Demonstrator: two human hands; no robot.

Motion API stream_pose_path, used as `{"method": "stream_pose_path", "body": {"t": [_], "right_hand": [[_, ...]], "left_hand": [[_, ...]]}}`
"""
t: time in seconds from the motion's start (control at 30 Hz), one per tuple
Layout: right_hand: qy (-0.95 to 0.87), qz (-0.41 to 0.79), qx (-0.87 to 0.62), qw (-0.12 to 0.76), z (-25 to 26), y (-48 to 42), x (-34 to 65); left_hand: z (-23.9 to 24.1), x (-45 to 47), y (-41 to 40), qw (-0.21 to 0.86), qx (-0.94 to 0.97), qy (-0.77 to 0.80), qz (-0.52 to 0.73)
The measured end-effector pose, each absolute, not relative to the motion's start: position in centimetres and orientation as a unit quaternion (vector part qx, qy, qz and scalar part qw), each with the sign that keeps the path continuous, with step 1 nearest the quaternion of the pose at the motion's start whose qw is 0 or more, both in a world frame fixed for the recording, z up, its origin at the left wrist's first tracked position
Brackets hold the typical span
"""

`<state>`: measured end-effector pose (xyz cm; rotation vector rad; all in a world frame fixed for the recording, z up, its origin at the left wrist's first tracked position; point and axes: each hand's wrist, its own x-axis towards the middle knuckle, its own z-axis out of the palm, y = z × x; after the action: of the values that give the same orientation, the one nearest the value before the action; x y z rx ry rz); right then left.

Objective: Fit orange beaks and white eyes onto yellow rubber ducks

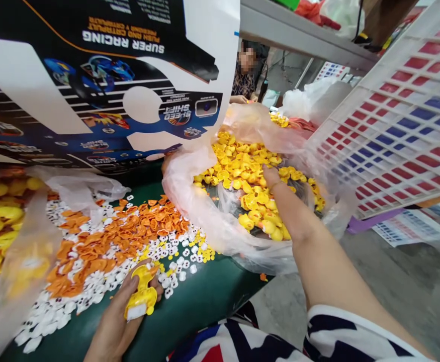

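Observation:
My left hand (119,306) is closed around a yellow plastic duck shell (144,289), seen from its hollow side. A white piece sits at its lower end and a bit of orange shows near its upper end. My right hand (271,177) reaches into an open clear plastic bag (189,201), among many yellow duck shells (238,163); its fingers are too hidden to show a grip. Beside my left hand lie orange beak-like pieces (129,226), small white pieces with dark marks (91,289) and tiny yellow pieces (204,253), spread over the green tabletop (200,296).
A printed carton (110,85) stands at the back left. Another plastic bag (27,261) with yellow parts is at the far left. A white plastic crate (401,115) leans at the right, near the bag. Across the table a person (244,75) sits beneath a metal shelf (302,35).

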<state>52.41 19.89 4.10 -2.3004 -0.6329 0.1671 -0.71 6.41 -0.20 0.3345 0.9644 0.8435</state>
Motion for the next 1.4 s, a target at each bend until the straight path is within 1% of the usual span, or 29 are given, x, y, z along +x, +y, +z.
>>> {"method": "stream_pose_path", "body": {"t": [0.13,0.27,0.4,0.53,0.57,0.63,0.7,0.8,0.83,0.87,0.97,1.03,1.1,1.2,1.3,1.4], "right_hand": [[-0.24,0.103,-0.867,0.424,3.7,23.3,48.8],[-0.301,0.137,-0.823,0.461,4.0,24.4,44.6],[-0.42,0.167,-0.758,0.471,5.6,23.7,41.4],[-0.529,0.17,-0.692,0.461,8.6,19.9,39.2],[-0.559,0.164,-0.673,0.456,9.3,18.3,38.3],[-0.651,0.074,-0.636,0.408,10.1,14.6,35.9],[-0.73,0.036,-0.586,0.349,10.0,10.6,32.6],[-0.843,0.072,-0.503,0.175,7.7,5.4,26.6],[-0.861,0.08,-0.483,0.135,6.5,4.1,24.6],[-0.871,0.082,-0.471,0.116,5.3,3.1,22.8],[-0.89,0.077,-0.438,0.103,2.4,1.7,19.3],[-0.905,0.079,-0.407,0.099,1.8,1.6,18.6],[-0.905,0.101,-0.399,0.108,2.4,1.7,19.2],[-0.872,0.136,-0.447,0.145,4.0,1.9,21.1],[-0.856,0.119,-0.478,0.157,4.5,1.7,21.8],[-0.857,0.085,-0.484,0.154,3.2,1.0,20.5]], "left_hand": [[0.1,-0.7,6.3,0.795,0.156,0.442,0.385],[0.4,-0.6,6.2,0.791,0.167,0.442,0.39],[0.3,-0.7,6.1,0.79,0.179,0.43,0.4],[-0.1,-1.0,6.1,0.79,0.178,0.407,0.422],[-0.2,-1.0,6.1,0.788,0.178,0.399,0.434],[-0.1,-1.0,6.0,0.776,0.182,0.387,0.464],[0.1,-1.1,6.1,0.758,0.179,0.385,0.495],[0.5,-1.2,6.0,0.747,0.172,0.374,0.523],[0.7,-1.3,5.9,0.745,0.172,0.371,0.527],[0.9,-1.4,5.6,0.744,0.174,0.37,0.529],[1.4,-1.9,4.5,0.74,0.181,0.376,0.528],[1.6,-2.6,3.7,0.738,0.181,0.378,0.529],[1.6,-3.4,3.1,0.735,0.176,0.382,0.533],[1.4,-4.4,2.6,0.734,0.167,0.378,0.539],[1.1,-4.4,2.4,0.74,0.159,0.373,0.537],[0.8,-3.5,2.3,0.747,0.155,0.378,0.524]]}}
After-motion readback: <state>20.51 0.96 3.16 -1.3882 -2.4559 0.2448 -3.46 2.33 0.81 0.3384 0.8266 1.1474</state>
